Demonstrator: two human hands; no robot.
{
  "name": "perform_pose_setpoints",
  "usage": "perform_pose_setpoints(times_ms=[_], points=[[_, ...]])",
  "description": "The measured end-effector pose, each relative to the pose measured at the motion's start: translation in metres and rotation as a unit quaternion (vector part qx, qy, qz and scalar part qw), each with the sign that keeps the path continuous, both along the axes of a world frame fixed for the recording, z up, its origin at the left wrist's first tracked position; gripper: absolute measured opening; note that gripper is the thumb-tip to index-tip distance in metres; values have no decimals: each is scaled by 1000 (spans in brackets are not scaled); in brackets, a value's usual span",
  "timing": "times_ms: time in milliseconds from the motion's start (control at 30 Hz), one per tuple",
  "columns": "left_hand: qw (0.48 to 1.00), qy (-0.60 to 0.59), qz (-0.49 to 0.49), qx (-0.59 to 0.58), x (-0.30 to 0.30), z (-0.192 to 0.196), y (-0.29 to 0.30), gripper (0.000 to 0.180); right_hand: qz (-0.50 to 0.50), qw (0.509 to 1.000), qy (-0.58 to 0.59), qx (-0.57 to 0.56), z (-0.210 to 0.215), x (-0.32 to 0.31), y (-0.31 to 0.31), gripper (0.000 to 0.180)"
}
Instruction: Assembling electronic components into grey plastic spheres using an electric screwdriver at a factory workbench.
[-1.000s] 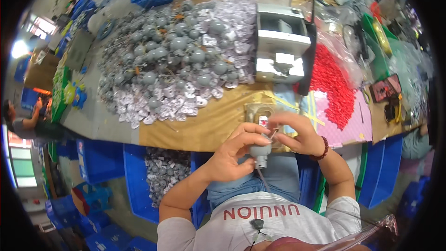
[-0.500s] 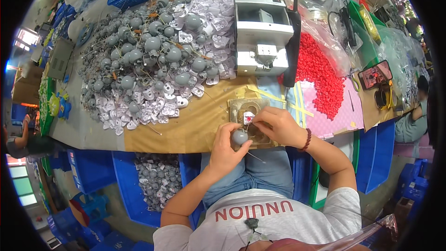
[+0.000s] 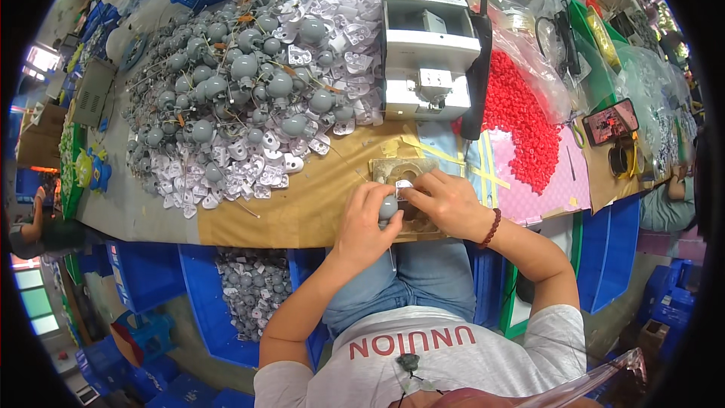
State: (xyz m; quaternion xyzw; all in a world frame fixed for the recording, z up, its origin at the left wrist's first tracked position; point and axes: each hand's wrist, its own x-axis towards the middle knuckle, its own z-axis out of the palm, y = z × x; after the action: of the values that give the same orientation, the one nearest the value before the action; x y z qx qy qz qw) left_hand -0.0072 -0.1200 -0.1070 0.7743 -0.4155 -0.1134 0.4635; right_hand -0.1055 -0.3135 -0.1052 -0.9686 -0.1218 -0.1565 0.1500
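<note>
The left hand (image 3: 368, 221) is curled around a small grey ball-shaped part (image 3: 388, 209), of which only the top shows between the fingers. The right hand (image 3: 447, 201) meets it from the right, fingertips pinched on a small white bracket piece (image 3: 403, 185) touching the ball; how the two pieces join is hidden by the fingers. Both hands sit over a worn metal fixture plate (image 3: 402, 170) at the near edge of the table (image 3: 302, 208), and most of that plate is covered by them. A dark red bead bracelet (image 3: 491, 228) circles the right wrist.

Far left of the hands, a big heap of grey balls and white brackets (image 3: 242, 98) spreads across the table. Straight beyond the hands stands a white boxy machine (image 3: 427, 53). To its right lies a pile of red pieces (image 3: 521, 125) under clear plastic, their shape too small to tell. Near left, below the table, a blue bin (image 3: 249, 295) holds more grey parts, partly cut off by the person's arm.
</note>
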Motion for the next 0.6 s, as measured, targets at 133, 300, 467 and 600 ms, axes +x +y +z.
perform_pose_setpoints(times_ms=[133, 300, 467, 600], points=[[997, -64, -24, 47, 2, 6, -2, 40, 6, 1000, 14, -28, 9, -3, 3, 31], [970, -213, -20, 118, -9, 5, -1, 51, 32, 996, 30, -75, 12, -8, 4, 35], [943, -312, 7, 112, -17, -12, -1, 42, 43, 994, 40, -94, 18, -8, 4, 37], [935, -336, 11, 112, -18, -18, -2, 40, 56, 997, 52, 2, 11, -11, -8, 39]])
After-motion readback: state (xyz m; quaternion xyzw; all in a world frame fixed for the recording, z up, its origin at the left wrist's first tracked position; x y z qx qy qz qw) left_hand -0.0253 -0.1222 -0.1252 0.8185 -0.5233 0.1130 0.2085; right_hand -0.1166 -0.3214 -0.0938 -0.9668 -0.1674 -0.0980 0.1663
